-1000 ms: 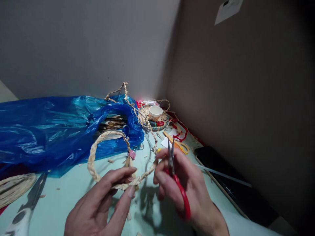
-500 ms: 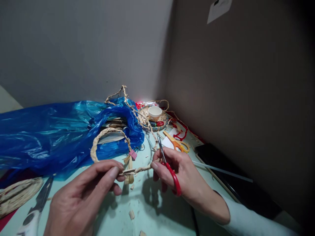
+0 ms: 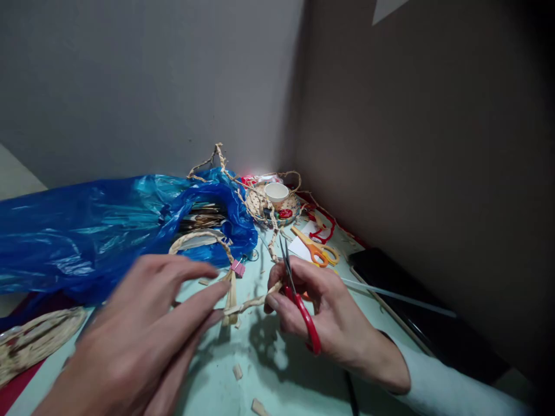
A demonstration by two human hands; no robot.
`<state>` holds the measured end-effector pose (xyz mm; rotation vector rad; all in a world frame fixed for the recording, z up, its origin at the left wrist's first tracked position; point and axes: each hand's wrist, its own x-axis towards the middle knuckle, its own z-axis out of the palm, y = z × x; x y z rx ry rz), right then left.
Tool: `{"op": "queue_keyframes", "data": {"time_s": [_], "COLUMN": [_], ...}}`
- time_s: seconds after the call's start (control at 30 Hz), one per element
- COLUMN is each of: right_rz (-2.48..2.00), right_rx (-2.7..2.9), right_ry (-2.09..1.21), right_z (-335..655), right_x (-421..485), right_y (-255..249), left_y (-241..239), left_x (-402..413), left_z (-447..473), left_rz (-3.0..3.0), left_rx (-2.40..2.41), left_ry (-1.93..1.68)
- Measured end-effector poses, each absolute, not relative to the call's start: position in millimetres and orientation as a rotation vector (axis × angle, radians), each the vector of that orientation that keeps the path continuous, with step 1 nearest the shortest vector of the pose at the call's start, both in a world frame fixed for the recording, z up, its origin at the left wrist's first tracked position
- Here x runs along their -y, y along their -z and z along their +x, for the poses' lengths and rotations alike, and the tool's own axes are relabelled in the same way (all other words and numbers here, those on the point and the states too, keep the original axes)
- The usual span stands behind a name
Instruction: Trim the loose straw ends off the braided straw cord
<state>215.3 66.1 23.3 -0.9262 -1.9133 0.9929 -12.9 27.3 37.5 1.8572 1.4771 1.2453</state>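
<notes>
My right hand (image 3: pixel 314 300) holds red-handled scissors (image 3: pixel 307 318), blades pointing up. Its thumb and forefinger also pinch a braided straw cord (image 3: pixel 251 303). My left hand (image 3: pixel 130 329) is blurred, its fingers stretched out and apart. One lower fingertip meets the near end of the cord; whether it presses there cannot be told. Behind that hand curves a thicker braided loop (image 3: pixel 197 236), partly hidden. A pink binder clip (image 3: pixel 238 267) grips it where loose flat strands hang down. A thin braid (image 3: pixel 272 245) runs from behind my right hand to the back.
A blue plastic bag (image 3: pixel 108 231) with dried strips inside lies at left. Behind are a woven tray (image 3: pixel 255 209) with a white cup (image 3: pixel 276 192) and orange-handled scissors (image 3: pixel 314 248). A dark flat device (image 3: pixel 416 306) lies right, a woven piece (image 3: pixel 39 346) left.
My left hand has come off its pinch on the cord, its fingers now stretched, and it hides more of the loop. My right hand keeps the scissors and cord almost in place.
</notes>
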Motion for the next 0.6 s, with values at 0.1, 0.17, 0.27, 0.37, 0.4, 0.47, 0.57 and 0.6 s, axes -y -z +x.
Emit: {"op": "queue_keyframes", "data": {"time_s": [0.1,0.17,0.27,0.37,0.4,0.47,0.57,0.6], "right_rz": [-0.780,-0.641,-0.555,-0.663,-0.716,-0.807,-0.871,-0.868], "right_rx": [2.062,2.171,2.255,2.184,2.144,2.078,2.033,2.030], "right_ry": [-0.829,-0.691,-0.541,-0.509,-0.520,-0.555,-0.600,-0.598], "right_z": [218.2,221.8,226.4,226.7,225.9,223.8,221.2,220.8], "right_x": [-67.4,-70.7,-77.1,-81.2,-81.5,-80.7,-78.1,-77.5], "right_y": [-24.3,-22.6,-17.8,-14.5,-14.1,-13.7,-13.7,-13.5], "left_y": [-39.8,-38.7,-34.7,-32.0,-31.7,-32.0,-33.0,-33.0], "left_x": [-35.3,-42.0,-50.0,-51.7,-50.7,-46.8,-38.4,-35.6], "left_z": [-2.6,2.2,4.5,4.4,4.6,6.4,12.0,14.2], "left_rz": [1.996,1.668,1.283,1.193,1.188,1.193,1.269,1.309], "left_rx": [-1.328,-1.250,-1.190,-1.254,-1.279,-1.356,-1.530,-1.594], "left_ry": [-0.784,-0.624,-0.658,-0.833,-0.872,-0.936,-1.037,-1.082]}}
